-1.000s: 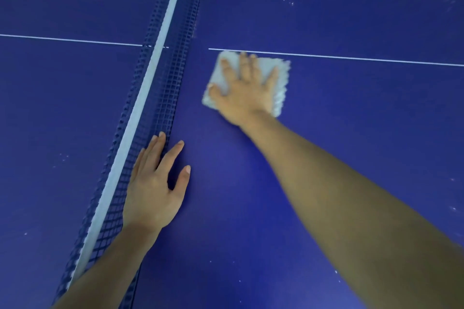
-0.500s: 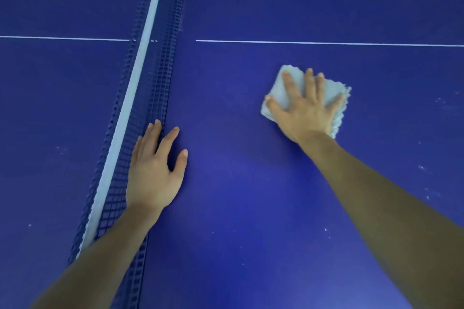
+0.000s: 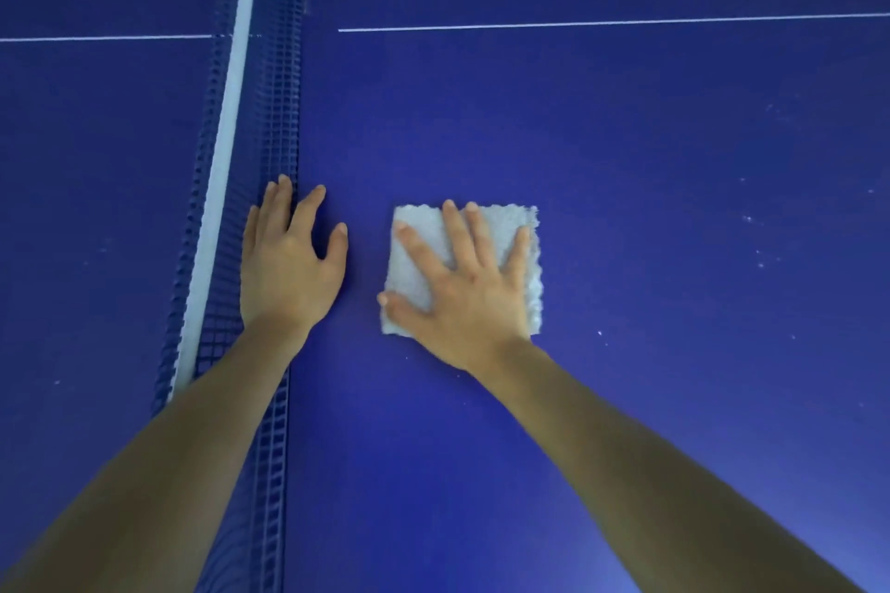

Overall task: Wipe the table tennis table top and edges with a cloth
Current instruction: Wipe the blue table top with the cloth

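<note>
The blue table tennis table top [image 3: 650, 188] fills the head view. A white folded cloth [image 3: 414, 270] lies flat on it, right of the net. My right hand [image 3: 474, 289] presses down on the cloth with fingers spread, covering its right and lower part. My left hand [image 3: 289, 265] rests flat on the table beside the net, fingers apart, holding nothing, a short gap left of the cloth.
The blue net [image 3: 226, 188] with its white top band runs from the top down to the lower left, touching my left hand. A thin white centre line [image 3: 602, 23] crosses the table further away. Pale specks dot the surface at right.
My right hand has slid the cloth toward me and leftward, from the middle right to close beside my left hand. My left hand has stayed by the net.
</note>
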